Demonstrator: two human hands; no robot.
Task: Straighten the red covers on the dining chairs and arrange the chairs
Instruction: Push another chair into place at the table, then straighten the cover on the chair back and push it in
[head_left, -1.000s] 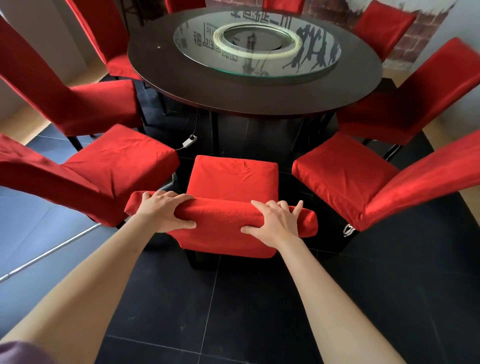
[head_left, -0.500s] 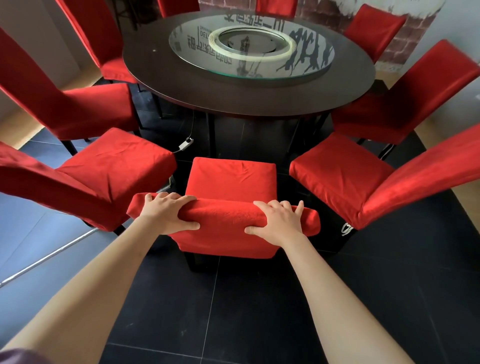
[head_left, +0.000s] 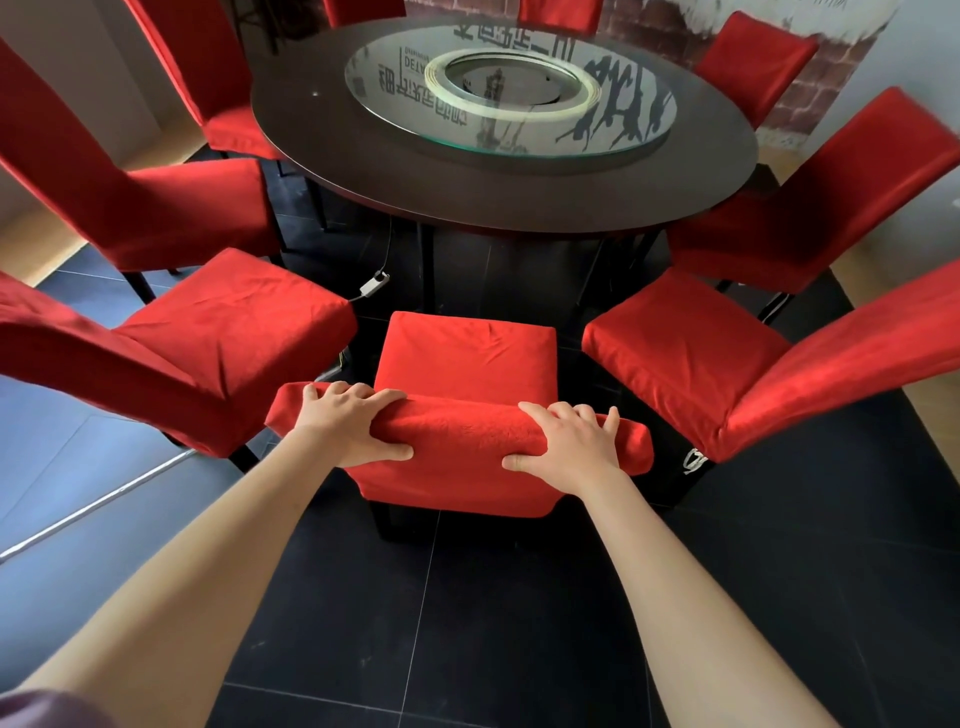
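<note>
Legs of the red fabric-covered dining chair (head_left: 467, 364) are mostly hidden; it stands before the round dark table (head_left: 519, 197); left hand (head_left: 348, 423) and right hand (head_left: 569, 447) grip its backrest top, fingers curled over, thumbs beneath.

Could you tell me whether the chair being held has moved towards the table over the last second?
No. The chair shows the same gap to the round table edge as before.
</note>
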